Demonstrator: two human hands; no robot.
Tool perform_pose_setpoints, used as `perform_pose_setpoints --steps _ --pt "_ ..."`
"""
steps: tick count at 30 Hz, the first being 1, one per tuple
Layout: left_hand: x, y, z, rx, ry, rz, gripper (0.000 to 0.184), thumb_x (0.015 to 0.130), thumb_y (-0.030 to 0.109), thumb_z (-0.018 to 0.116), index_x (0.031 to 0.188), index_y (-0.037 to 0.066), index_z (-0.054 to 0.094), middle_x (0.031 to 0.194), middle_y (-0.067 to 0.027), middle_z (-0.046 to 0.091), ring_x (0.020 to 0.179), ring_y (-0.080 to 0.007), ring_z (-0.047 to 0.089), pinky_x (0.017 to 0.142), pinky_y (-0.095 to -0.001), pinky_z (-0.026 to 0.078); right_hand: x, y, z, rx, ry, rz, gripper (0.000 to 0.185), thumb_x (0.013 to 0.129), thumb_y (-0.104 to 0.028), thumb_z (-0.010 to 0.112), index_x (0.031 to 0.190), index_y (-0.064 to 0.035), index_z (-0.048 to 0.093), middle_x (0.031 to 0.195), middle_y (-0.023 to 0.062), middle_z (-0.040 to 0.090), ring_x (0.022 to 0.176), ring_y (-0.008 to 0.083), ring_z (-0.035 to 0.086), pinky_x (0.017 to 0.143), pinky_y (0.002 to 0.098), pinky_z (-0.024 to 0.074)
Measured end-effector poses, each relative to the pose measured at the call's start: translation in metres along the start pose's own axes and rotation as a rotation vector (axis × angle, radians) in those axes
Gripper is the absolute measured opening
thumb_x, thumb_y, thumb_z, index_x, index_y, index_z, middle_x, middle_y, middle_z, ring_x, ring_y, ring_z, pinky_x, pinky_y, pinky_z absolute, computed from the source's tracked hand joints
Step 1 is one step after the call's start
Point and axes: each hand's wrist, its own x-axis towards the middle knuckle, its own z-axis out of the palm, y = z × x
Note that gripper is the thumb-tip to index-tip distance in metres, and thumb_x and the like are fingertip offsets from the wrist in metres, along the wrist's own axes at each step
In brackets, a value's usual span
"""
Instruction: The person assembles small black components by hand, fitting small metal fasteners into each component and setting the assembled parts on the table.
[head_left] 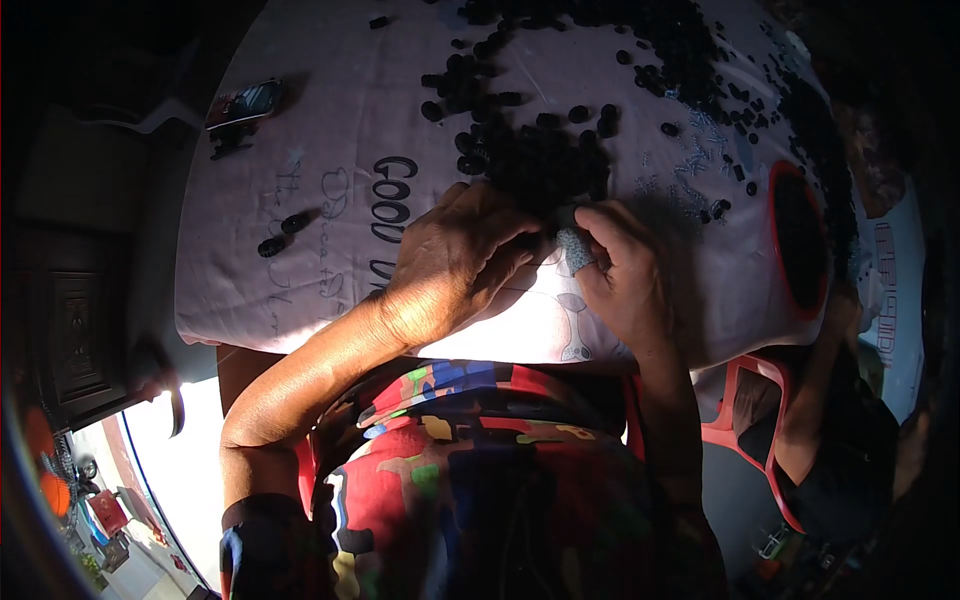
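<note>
Both of my hands meet at the near edge of a pile of small black parts (550,165) on the cloth-covered table. My left hand (455,255) is closed, its thumb and fingers drawn together beside the pile. My right hand (625,270) faces it with bent fingers in a pinch, a grey wrap (574,250) around one digit. Anything between the fingertips is hidden by the fingers and shadow. Two black ridged pieces (283,235) lie apart, left of my left hand.
A phone (245,105) sits on a small stand at the left. More black parts (650,40) and small shiny pieces (705,150) are spread at the back right. A red-rimmed basin (775,230) holds dark contents. Another person's arm (800,425) is near a red chair (778,375).
</note>
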Motion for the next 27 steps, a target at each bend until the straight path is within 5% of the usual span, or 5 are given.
perform_pose_setpoints --steps 13,21,27 --pt "-0.001 -0.005 -0.002 -0.253 0.017 -0.142 0.015 0.092 0.011 0.067 0.106 0.007 0.070 0.100 -0.0146 0.067 0.089 -0.0338 0.069 0.077 -0.0393 0.057 -0.002 -0.006 0.000 0.203 0.002 -0.028 0.032 0.077 0.012 0.067 0.106 0.0019 0.065 0.092 0.0107 0.064 0.074 0.0180 0.063 0.061 0.0295 0.0506" --pt "-0.008 0.005 -0.009 -0.788 -0.037 -0.462 0.024 0.099 0.010 0.063 0.120 0.000 0.067 0.105 -0.0129 0.070 0.095 -0.0185 0.070 0.081 -0.0294 0.055 -0.001 -0.012 0.001 0.313 -0.028 -0.037 0.025 0.080 0.008 0.071 0.103 0.0001 0.065 0.089 0.0042 0.062 0.068 0.0053 0.054 0.051 0.0202 0.0376" --pt "-0.007 0.009 -0.009 -0.962 -0.093 -0.543 0.022 0.099 0.010 0.063 0.118 -0.001 0.065 0.100 -0.0093 0.071 0.088 -0.0139 0.070 0.078 -0.0275 0.056 -0.002 -0.013 0.003 0.318 0.002 -0.045 0.023 0.080 0.007 0.072 0.101 -0.0003 0.065 0.086 0.0030 0.062 0.067 0.0049 0.054 0.051 0.0200 0.0383"
